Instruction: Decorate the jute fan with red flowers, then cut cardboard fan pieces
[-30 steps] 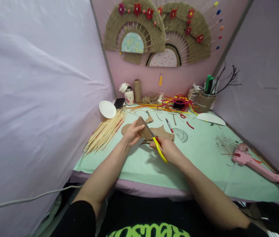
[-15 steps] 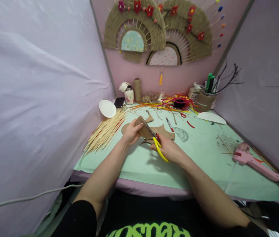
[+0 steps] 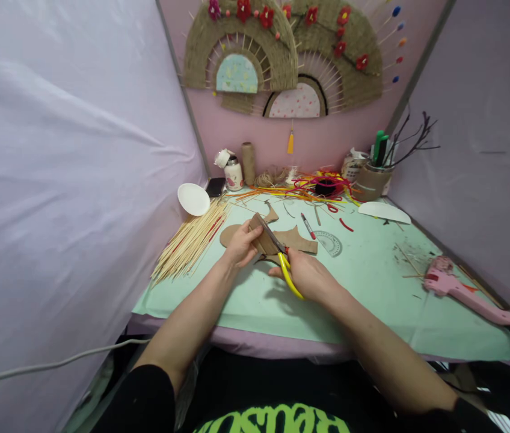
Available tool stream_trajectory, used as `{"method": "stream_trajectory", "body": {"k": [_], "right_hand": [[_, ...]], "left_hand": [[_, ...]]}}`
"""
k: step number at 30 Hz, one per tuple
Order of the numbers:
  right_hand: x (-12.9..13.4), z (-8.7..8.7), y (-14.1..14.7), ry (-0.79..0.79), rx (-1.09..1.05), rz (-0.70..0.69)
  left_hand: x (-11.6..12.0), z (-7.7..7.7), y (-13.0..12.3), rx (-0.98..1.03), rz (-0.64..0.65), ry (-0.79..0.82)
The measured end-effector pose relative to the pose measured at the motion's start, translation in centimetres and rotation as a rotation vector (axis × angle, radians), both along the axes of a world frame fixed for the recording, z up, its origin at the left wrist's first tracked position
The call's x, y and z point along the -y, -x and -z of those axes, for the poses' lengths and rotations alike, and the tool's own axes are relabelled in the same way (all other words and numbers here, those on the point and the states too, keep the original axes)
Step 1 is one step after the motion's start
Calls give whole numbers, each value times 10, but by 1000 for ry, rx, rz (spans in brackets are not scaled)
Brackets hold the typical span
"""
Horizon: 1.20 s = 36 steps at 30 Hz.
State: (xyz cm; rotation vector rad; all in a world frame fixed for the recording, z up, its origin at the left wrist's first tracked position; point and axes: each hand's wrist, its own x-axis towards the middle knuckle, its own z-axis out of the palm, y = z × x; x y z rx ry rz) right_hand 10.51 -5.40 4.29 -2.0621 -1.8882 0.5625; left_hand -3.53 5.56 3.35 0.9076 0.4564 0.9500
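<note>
My left hand (image 3: 242,243) pinches a small piece of brown cardboard (image 3: 264,243) above the middle of the table. In my right hand (image 3: 307,273) is a pair of scissors (image 3: 285,273) with yellow handles, its blades lying along the cardboard's upper right edge. Whether the blades are fully closed I cannot make out. Beneath and behind my hands lie cardboard offcuts, among them a larger cut piece (image 3: 298,240) with a jagged edge. A marker (image 3: 308,226) and a clear protractor (image 3: 328,243) rest to the right of it.
Thin wooden sticks (image 3: 192,243) are heaped at left beside a white paper bowl (image 3: 193,199). A pink glue gun (image 3: 466,294) lies at right. Coloured pipe cleaners (image 3: 300,187), a twine roll (image 3: 248,163) and a jar of pens (image 3: 372,182) line the back. Decorated fans (image 3: 277,72) hang on the wall.
The whole view has shifted slightly, so things sit a little further left. My hands keep nearly the same hold on the cardboard and the scissors.
</note>
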Motion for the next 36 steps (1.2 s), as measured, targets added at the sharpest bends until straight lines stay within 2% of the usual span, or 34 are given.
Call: {"method": "stream_trajectory", "body": {"k": [24,28,33,36], "right_hand": [[-2,4,11,-56,-124,9],[-8,8,5,-91,-295,-5],[-17,20,-2,-71,-594,106],[-21,27,-2,-35,-790,109]], "left_hand": [[-6,-1,8,14,39,25],[-10,-2,8,-8,18,38],[-21,2,10,-44,-128,75],[-25,4,11,-56,-183,92]]}}
